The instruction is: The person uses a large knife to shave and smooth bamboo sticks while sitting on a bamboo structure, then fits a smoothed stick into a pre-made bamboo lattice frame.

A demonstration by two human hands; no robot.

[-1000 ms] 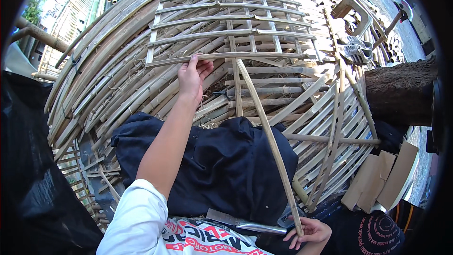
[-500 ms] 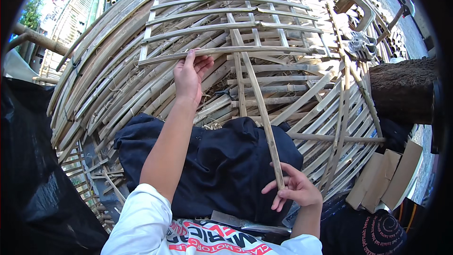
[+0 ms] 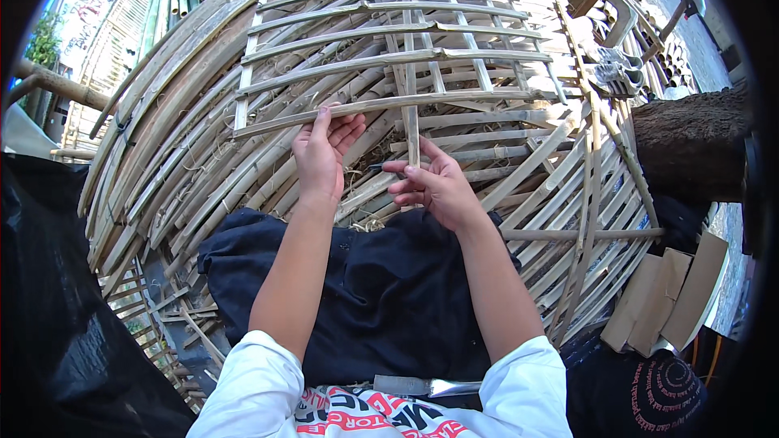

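A lattice of pale bamboo strips (image 3: 341,35) stretches out in front of me, with long crosspieces over several lengthwise slats. My left hand (image 3: 320,154) pinches its nearest crosspiece (image 3: 284,120) left of the middle, thumb on top. In my right hand (image 3: 438,188) is the near end of a narrow bamboo strip (image 3: 412,131), held between thumb and fingers. That strip points away from me and lies among the crosspieces; how it passes over or under each is hard to see. Dark cloth (image 3: 373,300) covers my lap. A flat metal blade (image 3: 402,385) rests against my shirt.
Beneath the lattice lies a big heap of curved bamboo strips (image 3: 178,146). More slats (image 3: 560,219) fan out at right, near a thick log (image 3: 690,136). Cardboard pieces (image 3: 649,308) stand at lower right, black sheeting (image 3: 65,292) at left. A hatchet (image 3: 680,8) is at far right.
My right hand has moved forward and left from over my lap, carrying the strip's end; the strip now sits deeper in the lattice and straighter. The lattice has come slightly nearer with my left hand.
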